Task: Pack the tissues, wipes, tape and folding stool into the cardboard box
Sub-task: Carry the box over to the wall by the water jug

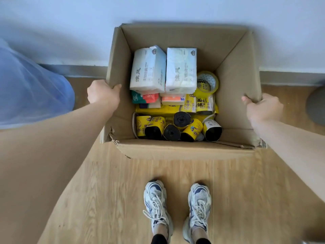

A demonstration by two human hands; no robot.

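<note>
Our left hand (102, 93) grips the left wall of the cardboard box (235, 81), thumb hooked over the rim and inside, fingers outside. Our right hand (263, 106) is clamped on the right wall, fingertips curled over the rim. Box sits open on the wood floor (109, 191), far side vs. the white wall (158, 9), flaps up; near-left corner of the rim is torn.

Contents: two white tissue packs (148, 70) standing side by side at the far-left of the box bottom, touching each other. Tape roll (207, 82), yellow, tilted in the far-right corner just beside the right-hand pack. Small wipes packs (146, 98) (green/red, orange) lie under the near ends of the tissue packs. Yellow-wrapped black rolls (182, 118) fill the near edge, several w/ ends facing up. Folding stool: can't see it.

Our white sneakers (156, 203) stand on the floor near the box's near side. Blue translucent sheet (29, 88) at far left.
</note>
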